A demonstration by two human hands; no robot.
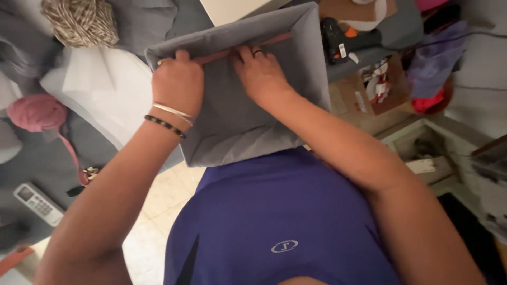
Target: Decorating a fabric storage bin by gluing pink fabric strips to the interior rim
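Purple shirt (274, 211); both hands pinch tilted grey fabric box (237, 116).

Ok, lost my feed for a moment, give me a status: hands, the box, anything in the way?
Left hand and right hand both pressing pink strip along far inner edge of grey fabric box. Nothing between the hands. Glue gun lies beyond the box.

We saw a plain grey fabric box (237, 113) with a dull pink strip (248, 48) along its far inner wall — a purple shirt (274, 211) below it. Nearby lay a pink yarn ball (36, 112), a beige-and-brown flecked one (80, 21), a black-and-orange glue gun (343, 38), white sheeting (100, 95).
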